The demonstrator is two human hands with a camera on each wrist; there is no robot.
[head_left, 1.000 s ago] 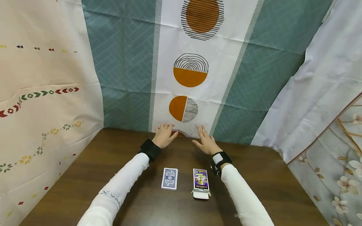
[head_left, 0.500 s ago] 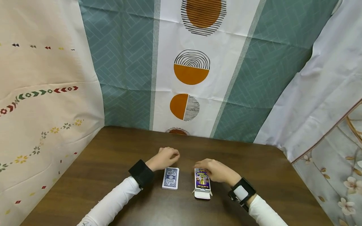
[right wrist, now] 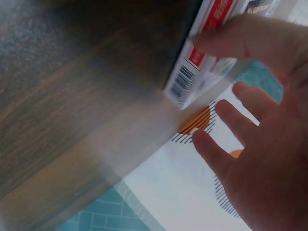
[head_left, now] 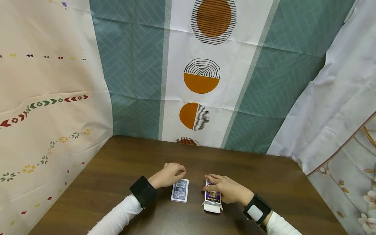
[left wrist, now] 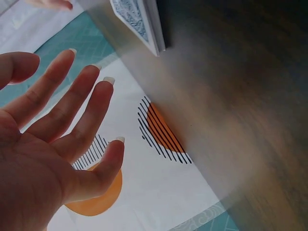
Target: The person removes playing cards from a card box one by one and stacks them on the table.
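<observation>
My right hand reaches over the playing card box, a white-edged box with a purple printed front and its near flap open. Fingers lie across the box to its left side, covering part of the print. In the right wrist view, the thumb presses the box's red-and-white side above a barcode; the remaining fingers are spread. My left hand, fingers loosely bent, hovers at the upper left corner of a deck of playing cards, blue backs up. The left wrist view shows nothing in its palm and the deck beyond the fingertips.
The dark brown wooden table lies beneath everything. Behind it hangs a green-and-white curtain with orange circles. A cream patterned cloth borders the left, white and floral cloth the right. Both wrists wear black straps.
Both hands have come back from the table's far edge, the left to the deck, the right to the box. The right fingers have moved over the box; the left hand has loosely bent.
</observation>
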